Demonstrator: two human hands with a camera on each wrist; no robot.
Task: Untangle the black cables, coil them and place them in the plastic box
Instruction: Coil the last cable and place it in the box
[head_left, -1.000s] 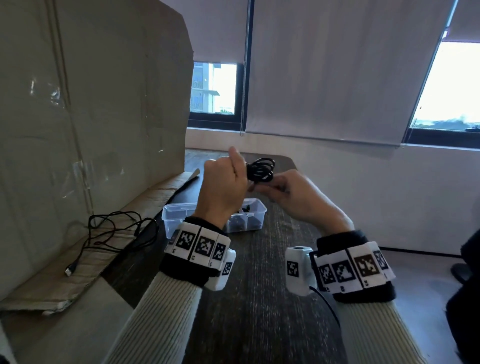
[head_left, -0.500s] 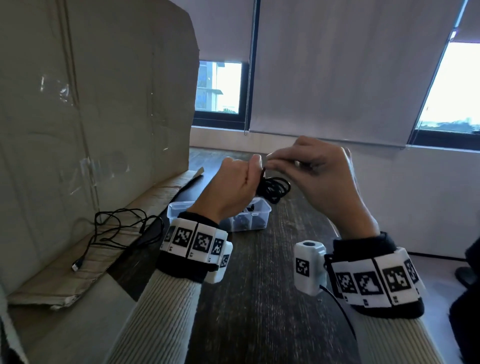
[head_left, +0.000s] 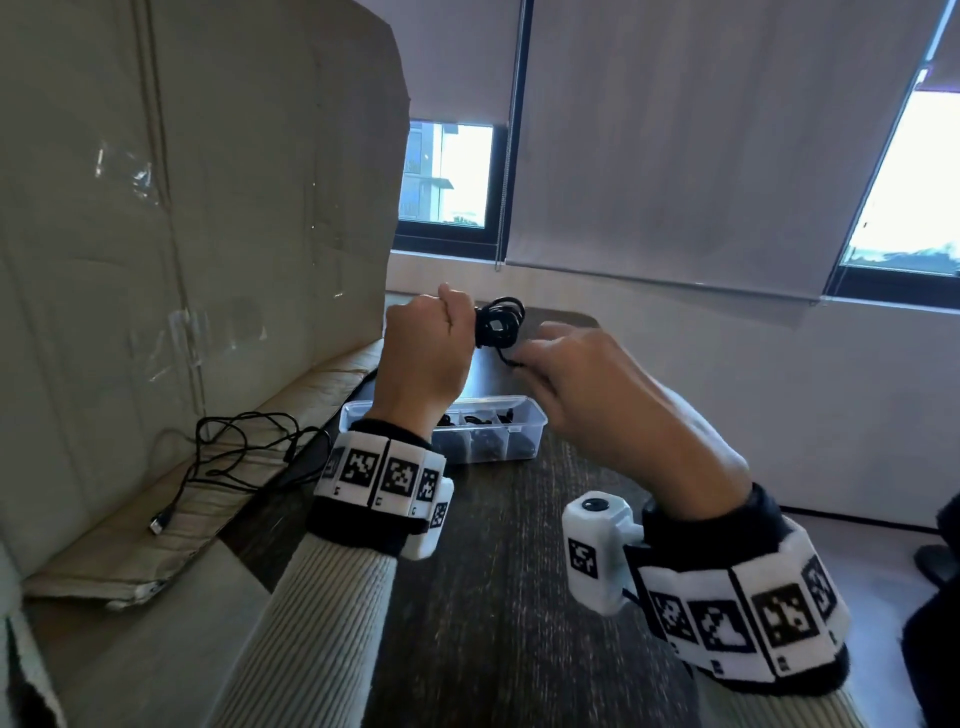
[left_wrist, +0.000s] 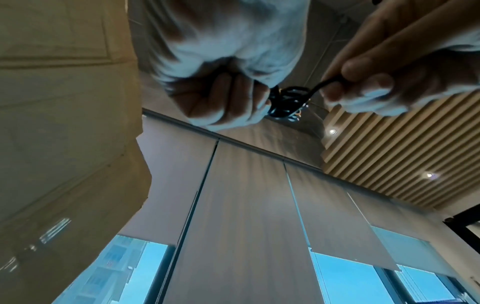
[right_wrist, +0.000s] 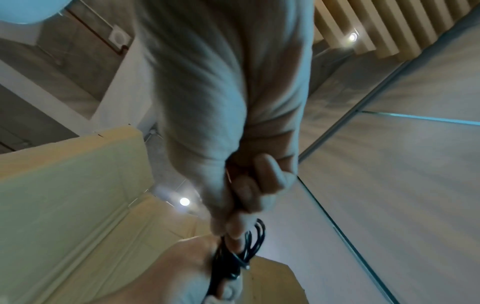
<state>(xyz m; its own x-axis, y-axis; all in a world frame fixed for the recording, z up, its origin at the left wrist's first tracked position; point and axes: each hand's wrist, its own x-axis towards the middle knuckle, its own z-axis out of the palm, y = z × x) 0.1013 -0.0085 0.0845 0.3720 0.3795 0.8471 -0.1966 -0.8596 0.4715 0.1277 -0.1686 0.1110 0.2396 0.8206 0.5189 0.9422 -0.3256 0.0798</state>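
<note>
A small coil of black cable (head_left: 500, 325) is held in the air above the far end of the table. My left hand (head_left: 423, 353) grips one side of the coil (left_wrist: 285, 100) in a fist. My right hand (head_left: 587, 384) pinches the cable's loose end (left_wrist: 323, 85) just right of and below the coil (right_wrist: 241, 253). Under the hands stands the clear plastic box (head_left: 530, 415), with dark coiled cables in its compartments. Another black cable (head_left: 234, 457) lies loose and tangled on the cardboard flap at the left, its plug (head_left: 158, 524) nearest me.
A tall cardboard sheet (head_left: 182, 208) stands along the left, its folded flap (head_left: 119, 551) lying on the dark wooden table (head_left: 493, 597). A white wall and blinds close off the far side.
The right hand has dropped from above the coil to below and right of it, drawing the loose end around. The left hand lifted the coil slightly and still grips it.
</note>
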